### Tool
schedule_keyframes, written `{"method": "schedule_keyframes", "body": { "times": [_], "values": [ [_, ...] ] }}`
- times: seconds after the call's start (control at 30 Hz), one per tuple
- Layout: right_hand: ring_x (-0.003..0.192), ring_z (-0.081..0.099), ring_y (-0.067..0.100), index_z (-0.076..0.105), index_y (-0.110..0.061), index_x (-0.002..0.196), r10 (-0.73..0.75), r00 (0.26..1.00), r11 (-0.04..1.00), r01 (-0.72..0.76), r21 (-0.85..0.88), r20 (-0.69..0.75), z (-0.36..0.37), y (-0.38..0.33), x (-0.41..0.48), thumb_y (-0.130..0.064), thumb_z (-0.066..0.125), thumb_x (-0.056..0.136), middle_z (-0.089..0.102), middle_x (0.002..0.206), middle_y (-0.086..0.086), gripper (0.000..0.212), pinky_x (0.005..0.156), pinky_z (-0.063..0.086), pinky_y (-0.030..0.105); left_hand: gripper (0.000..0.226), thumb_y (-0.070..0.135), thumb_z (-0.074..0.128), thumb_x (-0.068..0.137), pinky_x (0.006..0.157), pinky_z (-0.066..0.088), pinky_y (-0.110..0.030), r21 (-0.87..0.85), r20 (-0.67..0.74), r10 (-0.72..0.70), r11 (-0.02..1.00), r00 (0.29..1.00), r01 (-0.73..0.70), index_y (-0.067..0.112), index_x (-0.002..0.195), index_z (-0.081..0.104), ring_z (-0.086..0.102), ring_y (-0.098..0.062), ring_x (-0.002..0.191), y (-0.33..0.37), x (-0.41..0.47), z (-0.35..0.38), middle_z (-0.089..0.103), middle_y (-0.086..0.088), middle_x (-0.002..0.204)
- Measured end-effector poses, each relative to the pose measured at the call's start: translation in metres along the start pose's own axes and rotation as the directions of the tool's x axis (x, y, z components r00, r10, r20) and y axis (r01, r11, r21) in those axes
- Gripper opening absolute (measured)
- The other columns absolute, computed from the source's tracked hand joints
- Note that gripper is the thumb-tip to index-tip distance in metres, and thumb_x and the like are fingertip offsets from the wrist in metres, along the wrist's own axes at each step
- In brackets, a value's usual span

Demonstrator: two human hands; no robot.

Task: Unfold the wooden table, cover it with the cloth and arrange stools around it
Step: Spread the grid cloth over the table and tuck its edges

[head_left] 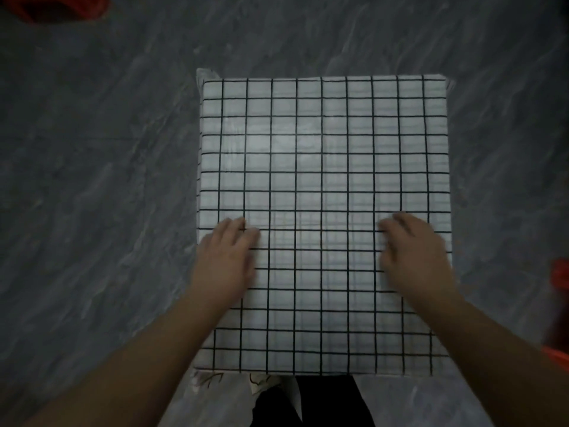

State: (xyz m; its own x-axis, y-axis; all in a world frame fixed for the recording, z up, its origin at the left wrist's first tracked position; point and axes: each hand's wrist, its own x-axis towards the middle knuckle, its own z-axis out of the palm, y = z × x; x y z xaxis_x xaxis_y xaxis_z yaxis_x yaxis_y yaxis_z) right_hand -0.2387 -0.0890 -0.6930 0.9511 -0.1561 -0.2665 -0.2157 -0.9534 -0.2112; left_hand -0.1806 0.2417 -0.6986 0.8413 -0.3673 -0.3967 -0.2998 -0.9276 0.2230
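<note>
A white cloth with a black grid pattern [323,167] lies flat over the square table and hides its wooden top completely. My left hand [226,257] rests palm down on the cloth near its left edge, fingers slightly spread. My right hand [412,254] rests palm down near the right edge, blurred by motion. Neither hand holds anything. A red stool [557,303] shows partly at the right edge of the view. Another red object, perhaps a stool [58,7], sits at the top left corner.
Grey marbled floor [92,180] surrounds the table on all sides. My dark trousers [311,402] show just below the table's near edge. A patterned scrap of fabric [215,380] peeks out under the near left corner.
</note>
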Motion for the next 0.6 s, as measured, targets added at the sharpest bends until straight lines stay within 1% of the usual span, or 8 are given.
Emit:
{"method": "schedule_keyframes", "body": {
  "times": [0.07,0.13,0.17,0.23,0.3,0.37,0.47,0.6],
  "values": [
    [0.111,0.053,0.032,0.061,-0.011,0.123,0.144,0.990,0.989,-0.144,0.022,-0.010,-0.012,0.024,0.007,-0.009,0.060,0.084,0.054,0.127,0.012,0.039,0.091,0.045,0.042,0.049,0.025,0.065,0.084,0.104,0.042,-0.053,0.011,0.008,-0.116,0.993,0.993,0.116,0.025,0.131,0.049,0.038,-0.030,0.134,-0.023,0.000,-0.012,0.042,-0.008,0.145],
    [0.108,0.053,0.033,0.060,-0.010,0.123,0.177,0.984,0.984,-0.176,0.034,-0.027,-0.018,0.028,0.021,-0.010,0.059,0.083,0.054,0.125,0.013,0.040,0.091,0.046,0.044,0.045,0.024,0.062,0.086,0.104,0.042,-0.051,0.009,-0.048,-0.197,0.980,0.979,0.197,0.021,0.129,0.051,0.040,-0.031,0.131,-0.028,0.015,-0.023,0.044,-0.011,0.143],
    [0.109,0.053,0.033,0.060,-0.010,0.123,0.143,0.989,0.989,-0.141,0.034,-0.039,-0.019,0.021,0.030,-0.010,0.059,0.083,0.055,0.125,0.013,0.040,0.092,0.046,0.045,0.045,0.024,0.061,0.086,0.105,0.041,-0.050,0.006,-0.083,-0.191,0.981,0.978,0.193,0.018,0.129,0.051,0.041,-0.032,0.131,-0.023,0.027,-0.028,0.045,-0.012,0.142],
    [0.116,0.051,0.031,0.058,-0.012,0.127,0.031,0.998,0.998,-0.028,0.057,-0.054,-0.016,-0.006,0.050,-0.012,0.059,0.085,0.053,0.131,0.012,0.043,0.099,0.044,0.047,0.050,0.023,0.061,0.086,0.108,0.038,-0.050,0.011,-0.118,-0.080,0.997,0.990,0.082,0.017,0.133,0.049,0.039,-0.031,0.132,0.000,0.056,-0.033,0.045,-0.012,0.142],
    [0.131,0.043,0.029,0.051,-0.018,0.136,-0.070,0.997,0.996,0.071,0.059,-0.028,-0.011,-0.040,0.072,-0.018,0.057,0.089,0.047,0.143,0.009,0.048,0.109,0.038,0.048,0.056,0.025,0.058,0.089,0.113,0.033,-0.051,-0.002,-0.103,0.051,0.999,0.993,-0.051,0.020,0.142,0.042,0.031,-0.031,0.140,0.029,0.088,-0.033,0.039,-0.009,0.150],
    [0.141,0.034,0.027,0.044,-0.023,0.143,-0.163,0.987,0.986,0.163,0.040,-0.002,-0.004,-0.069,0.093,-0.025,0.054,0.091,0.039,0.152,0.007,0.053,0.114,0.031,0.050,0.061,0.031,0.052,0.093,0.118,0.023,-0.050,-0.002,-0.078,0.122,0.992,0.989,-0.123,0.023,0.150,0.033,0.021,-0.030,0.147,0.054,0.116,-0.029,0.031,-0.007,0.158],
    [0.147,0.025,0.026,0.039,-0.027,0.147,-0.212,0.977,0.977,0.212,0.008,0.022,0.003,-0.081,0.118,-0.029,0.049,0.094,0.034,0.157,0.005,0.055,0.118,0.022,0.053,0.062,0.037,0.046,0.095,0.121,0.014,-0.049,0.024,-0.074,0.115,0.993,0.991,-0.113,0.025,0.153,0.027,0.013,-0.027,0.150,0.066,0.145,-0.030,0.024,-0.003,0.162],
    [0.146,0.026,0.025,0.041,-0.028,0.146,-0.157,0.987,0.986,0.159,-0.050,0.037,-0.005,-0.034,0.133,-0.032,0.048,0.095,0.033,0.157,0.005,0.052,0.118,0.020,0.054,0.060,0.040,0.043,0.096,0.120,0.014,-0.054,0.074,-0.076,0.065,0.995,0.995,-0.060,0.032,0.153,0.025,0.013,-0.027,0.150,0.029,0.147,-0.038,0.022,-0.003,0.162]
  ]
}}
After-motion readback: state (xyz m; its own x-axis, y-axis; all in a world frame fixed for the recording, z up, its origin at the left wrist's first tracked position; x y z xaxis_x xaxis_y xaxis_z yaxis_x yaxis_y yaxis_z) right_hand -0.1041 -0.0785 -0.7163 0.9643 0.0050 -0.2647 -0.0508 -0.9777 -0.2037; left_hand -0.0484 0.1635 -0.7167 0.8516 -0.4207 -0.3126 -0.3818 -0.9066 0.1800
